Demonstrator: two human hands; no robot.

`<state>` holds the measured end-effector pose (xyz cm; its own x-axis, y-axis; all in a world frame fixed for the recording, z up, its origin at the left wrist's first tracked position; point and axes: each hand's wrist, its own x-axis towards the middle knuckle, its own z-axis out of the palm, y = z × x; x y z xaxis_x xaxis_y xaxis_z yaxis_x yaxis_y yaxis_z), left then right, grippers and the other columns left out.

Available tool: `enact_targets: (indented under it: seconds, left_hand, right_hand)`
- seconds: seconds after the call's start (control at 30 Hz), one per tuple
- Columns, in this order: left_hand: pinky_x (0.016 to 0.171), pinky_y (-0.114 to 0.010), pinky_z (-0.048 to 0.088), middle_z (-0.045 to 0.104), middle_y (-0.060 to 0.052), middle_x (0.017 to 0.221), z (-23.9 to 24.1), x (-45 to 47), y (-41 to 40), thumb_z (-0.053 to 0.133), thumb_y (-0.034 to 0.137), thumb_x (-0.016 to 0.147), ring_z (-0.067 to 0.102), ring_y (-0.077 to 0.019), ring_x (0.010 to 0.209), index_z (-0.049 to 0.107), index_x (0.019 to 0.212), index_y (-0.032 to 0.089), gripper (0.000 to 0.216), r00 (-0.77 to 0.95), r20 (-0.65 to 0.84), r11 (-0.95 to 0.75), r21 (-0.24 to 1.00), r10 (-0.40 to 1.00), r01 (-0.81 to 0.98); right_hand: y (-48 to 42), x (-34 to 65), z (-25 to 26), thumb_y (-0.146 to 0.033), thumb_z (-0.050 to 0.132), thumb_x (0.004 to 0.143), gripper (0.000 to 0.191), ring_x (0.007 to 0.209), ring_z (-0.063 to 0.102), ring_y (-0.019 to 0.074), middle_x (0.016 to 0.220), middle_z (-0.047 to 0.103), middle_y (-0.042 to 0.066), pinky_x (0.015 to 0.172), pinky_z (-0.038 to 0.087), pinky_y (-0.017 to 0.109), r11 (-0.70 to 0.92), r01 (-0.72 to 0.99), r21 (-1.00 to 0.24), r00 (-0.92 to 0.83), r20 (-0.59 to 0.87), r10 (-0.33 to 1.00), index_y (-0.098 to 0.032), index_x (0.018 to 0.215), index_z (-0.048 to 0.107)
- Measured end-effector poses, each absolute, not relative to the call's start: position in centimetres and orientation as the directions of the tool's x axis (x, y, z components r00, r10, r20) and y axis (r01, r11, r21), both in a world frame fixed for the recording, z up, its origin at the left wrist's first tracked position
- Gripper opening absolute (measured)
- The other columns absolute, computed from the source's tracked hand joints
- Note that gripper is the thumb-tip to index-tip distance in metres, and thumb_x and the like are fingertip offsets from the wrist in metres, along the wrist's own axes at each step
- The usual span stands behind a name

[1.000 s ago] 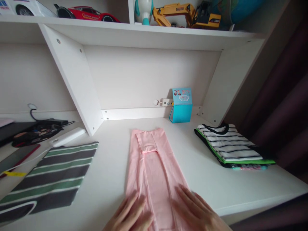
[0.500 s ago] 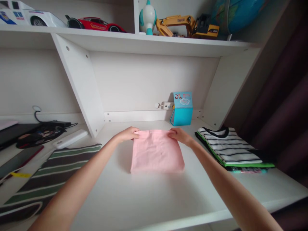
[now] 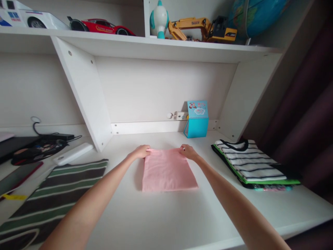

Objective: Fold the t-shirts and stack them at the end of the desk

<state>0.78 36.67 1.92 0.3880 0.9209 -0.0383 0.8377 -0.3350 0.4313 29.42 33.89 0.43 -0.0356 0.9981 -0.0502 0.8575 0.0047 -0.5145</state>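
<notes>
A folded pink garment (image 3: 169,172) rests on the white desk (image 3: 161,218) in front of me, its near edge lying along the surface. My left hand (image 3: 142,151) pinches its far left corner. At the far right corner, my right hand (image 3: 188,152) grips the cloth between thumb and fingers. Off to the right is a stack of folded shirts (image 3: 252,161), a white one with black stripes on top and green and black layers beneath. A green and dark striped cloth (image 3: 62,187) lies flat on the left, partly behind my left forearm.
Behind the garment stands a blue desk calendar (image 3: 197,119) by a wall socket (image 3: 180,115). Cables (image 3: 44,142) and a white bar-shaped device (image 3: 74,153) lie at left. The shelf (image 3: 166,48) overhead carries a red toy car (image 3: 102,27) and a toy excavator (image 3: 203,27).
Both hands have come slightly down and nearer with the pink garment. Its near edge, blurred before, now lies still and the cloth looks flatter and smoother.
</notes>
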Motion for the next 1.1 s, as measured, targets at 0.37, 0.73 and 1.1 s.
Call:
enact_targets:
  seconds: [0.37, 0.73, 1.1]
  left_hand:
    - [0.056, -0.023, 0.034, 0.049, 0.002, 0.059, 1.3, 0.7, 36.7, 0.061, 0.033, 0.065, 0.051, -0.0167, 0.062, 0.052, 0.063, 0.017, 0.019, 0.327, -0.016, -0.301, 0.351, 0.945, 0.887]
    - [0.074, -0.023, 0.039, 0.056, 0.000, 0.080, 13.9, 0.7, 30.2, 0.051, 0.035, 0.078, 0.051, -0.0141, 0.078, 0.053, 0.084, 0.016, 0.021, 0.410, 0.548, -0.673, 0.465, 0.729, 0.575]
    - [0.092, -0.030, 0.039, 0.060, -0.007, 0.116, 6.4, 0.1, 23.9, 0.048, 0.015, 0.080, 0.055, -0.0211, 0.106, 0.058, 0.109, 0.021, 0.031, 0.641, 0.035, -0.619, 0.307, 0.767, 0.723]
  right_hand:
    - [33.3, 28.8, 0.2, -0.033, 0.055, 0.088, 0.028, 0.092, 0.060, 0.0178, 0.108, 0.059, 0.005, 0.077, 0.051, 0.035, -0.074, 0.810, -0.582, 0.045, -0.063, 0.997, -0.015, 0.109, 0.057]
    - [25.9, 31.2, 11.8, -0.025, 0.059, 0.077, 0.023, 0.076, 0.057, 0.0127, 0.085, 0.060, 0.002, 0.068, 0.046, 0.023, 0.474, 0.544, -0.692, 0.067, 0.599, 0.798, -0.015, 0.097, 0.052]
    - [16.2, 30.5, 7.0, -0.028, 0.044, 0.089, 0.021, 0.092, 0.061, 0.0166, 0.103, 0.066, 0.003, 0.082, 0.047, 0.029, 0.550, 0.672, -0.496, -0.558, 0.149, 0.816, -0.023, 0.102, 0.061]
